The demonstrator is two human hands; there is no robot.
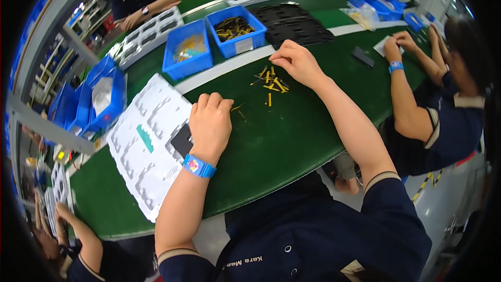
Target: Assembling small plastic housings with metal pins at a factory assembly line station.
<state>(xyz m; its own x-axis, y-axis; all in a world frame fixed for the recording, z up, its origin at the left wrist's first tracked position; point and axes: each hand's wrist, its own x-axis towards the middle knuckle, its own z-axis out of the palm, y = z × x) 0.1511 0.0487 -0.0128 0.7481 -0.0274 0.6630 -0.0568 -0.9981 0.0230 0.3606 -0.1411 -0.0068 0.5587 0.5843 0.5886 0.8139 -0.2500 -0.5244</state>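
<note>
My left hand [210, 122], its fingers curled closed, rests at the right edge of a white molded tray [128, 149]. A black square piece [182, 140] lies in the tray beside my wrist, and a jagged teal piece [145, 138] sits further left. Thin yellowish strands [238, 107] lie on the green table just right of my left thumb. Higher up, my right hand [298, 63] is raised with thumb and fingers pinched together. Whatever either hand holds, if anything, is too small or hidden to make out. Below the right fingertips is a loose pile of yellow and black strips [272, 79].
Two blue bins stand beyond my hands: one with yellowish and teal bits [171, 68], one with black and yellow strips [225, 53]. Black trays [292, 22] lie behind the pile. Co-workers sit at right [449, 125], far left and lower left. More blue bins [112, 107] flank the tray.
</note>
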